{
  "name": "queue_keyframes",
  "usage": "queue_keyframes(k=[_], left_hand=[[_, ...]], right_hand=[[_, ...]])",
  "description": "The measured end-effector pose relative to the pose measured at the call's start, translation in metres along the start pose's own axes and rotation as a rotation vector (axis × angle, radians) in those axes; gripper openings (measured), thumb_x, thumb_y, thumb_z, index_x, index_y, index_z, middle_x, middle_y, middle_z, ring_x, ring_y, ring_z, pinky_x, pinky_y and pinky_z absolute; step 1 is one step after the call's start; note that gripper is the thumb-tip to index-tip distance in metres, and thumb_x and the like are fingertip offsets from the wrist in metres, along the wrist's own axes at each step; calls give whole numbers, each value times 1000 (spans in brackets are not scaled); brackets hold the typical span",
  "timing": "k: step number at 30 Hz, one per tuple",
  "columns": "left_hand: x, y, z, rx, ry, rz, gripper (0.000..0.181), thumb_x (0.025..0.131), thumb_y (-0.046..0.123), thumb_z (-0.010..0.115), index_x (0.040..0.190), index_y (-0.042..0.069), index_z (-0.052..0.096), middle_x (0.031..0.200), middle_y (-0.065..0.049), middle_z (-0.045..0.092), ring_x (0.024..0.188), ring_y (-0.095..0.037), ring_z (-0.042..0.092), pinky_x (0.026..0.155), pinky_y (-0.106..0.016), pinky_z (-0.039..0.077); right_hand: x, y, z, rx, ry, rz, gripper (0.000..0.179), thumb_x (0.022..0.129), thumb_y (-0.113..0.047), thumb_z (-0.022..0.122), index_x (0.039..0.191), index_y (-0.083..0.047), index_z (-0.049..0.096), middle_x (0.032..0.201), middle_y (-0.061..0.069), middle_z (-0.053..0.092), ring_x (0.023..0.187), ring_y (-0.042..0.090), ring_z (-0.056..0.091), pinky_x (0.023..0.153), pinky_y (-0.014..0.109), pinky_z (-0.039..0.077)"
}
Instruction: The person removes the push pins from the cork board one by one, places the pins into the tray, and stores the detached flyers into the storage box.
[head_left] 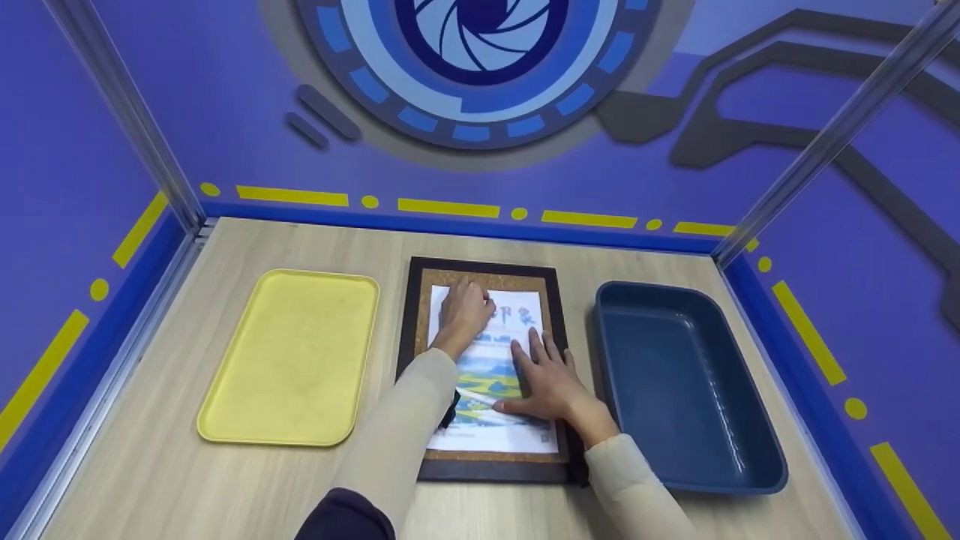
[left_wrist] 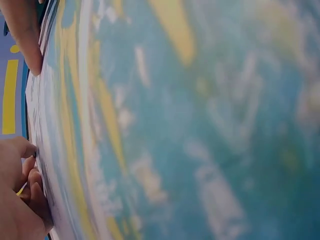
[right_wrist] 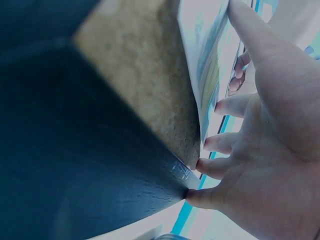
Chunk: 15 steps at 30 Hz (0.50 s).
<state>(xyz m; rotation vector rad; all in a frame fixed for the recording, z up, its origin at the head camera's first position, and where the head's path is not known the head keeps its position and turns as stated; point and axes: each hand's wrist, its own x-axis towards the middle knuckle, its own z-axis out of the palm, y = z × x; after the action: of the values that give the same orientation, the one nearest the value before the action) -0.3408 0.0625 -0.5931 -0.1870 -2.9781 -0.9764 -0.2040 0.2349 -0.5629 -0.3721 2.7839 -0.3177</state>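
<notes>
Well, from far away I look at a framed corkboard (head_left: 517, 281) lying flat on the wooden table (head_left: 172, 487). A dark frame (head_left: 487, 471) goes all around it. On the corkboard lies a printed poster (head_left: 484, 367) with big characters near its top and a picture of green and yellow land. Some cork shows past each side of the paper. I think the poster sits in the middle so that no edge climbs onto the frame.

The right hand (head_left: 551, 384) is spread wide on the right part of the corkboard. It grips nothing. Its fingers touch the poster, and the little finger seems to reach the frame. I guess it is spread so the paper lies flat and does not slip.

The left hand (head_left: 466, 311) is at the top left of the corkboard, on the poster. Its fingers are bent in, but I can't tell if they pinch something tiny.

A yellow tray (head_left: 292, 360) is left of the corkboard, and a deep dark blue bin (head_left: 667, 375) is just to its right. Maybe they sit there to give both hands room.
</notes>
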Motion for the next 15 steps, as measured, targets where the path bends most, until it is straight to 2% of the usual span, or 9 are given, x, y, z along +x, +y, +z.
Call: queue_keyframes(k=[2, 8, 15], left_hand=[[0, 0, 0, 18, -10, 11, 19, 102, 24, 71, 104, 9, 81, 116, -8, 64, 110, -25, 60, 98, -43, 54], [-1, 0, 0, 70, 16, 63, 19, 101, 22, 70, 99, 8, 83, 133, -14, 65, 120, -32, 62, 102, -46, 53], [1, 0, -1, 48, 12, 57, 20, 102, 25, 69, 101, 9, 81, 127, -11, 66, 117, -29, 62, 101, -46, 53]], right_hand=[[0, 0, 1, 7, -2, 0, 115, 83, -77, 73, 170, -18, 25, 176, 19, 4, 161, 45, 0, 123, 73, 10], [-1, 0, 2, 9, -2, -4, 115, 83, -78, 72, 170, -18, 26, 176, 20, 5, 161, 45, 2, 122, 74, 11], [0, 0, -1, 10, 5, -3, 114, 83, -78, 72, 170, -19, 26, 176, 19, 5, 161, 45, 1, 122, 74, 10]])
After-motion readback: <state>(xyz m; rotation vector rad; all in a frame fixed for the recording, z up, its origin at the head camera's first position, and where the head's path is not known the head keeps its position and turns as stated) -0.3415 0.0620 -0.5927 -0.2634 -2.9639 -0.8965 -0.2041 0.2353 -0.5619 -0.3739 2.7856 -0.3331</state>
